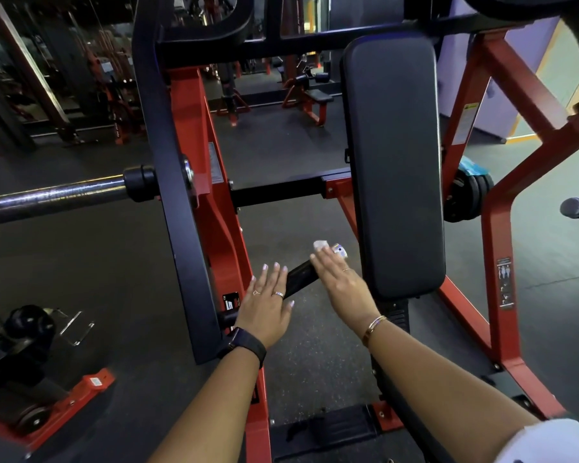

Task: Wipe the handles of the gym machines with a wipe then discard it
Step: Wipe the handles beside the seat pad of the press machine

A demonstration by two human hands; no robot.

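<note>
pad [393, 162] rt, frame [218, 228] lt, room round handle [300, 277]

The handle [301, 279] wears a matt black grip, rubbery-looking, with a bright shiny cap [340, 250] at its end. The wipe [321, 244] on it is white, soft and crumpled; paper or cloth, I can't tell. The back pad [395, 162] is smooth black upholstery, vinyl by its look, with a dull sheen. The frame [502, 262] is metal painted red, semi-gloss; the swing arm [174, 228] is the same in black. The bar [47, 198] is polished chrome, mirror-bright. The floor [315, 355] is matt dark rubber, grainy and speckled. The watch strap [248, 345] is matt black, the bracelet [375, 324] shiny gold-coloured metal, the sleeve [555, 439] white cloth
</note>
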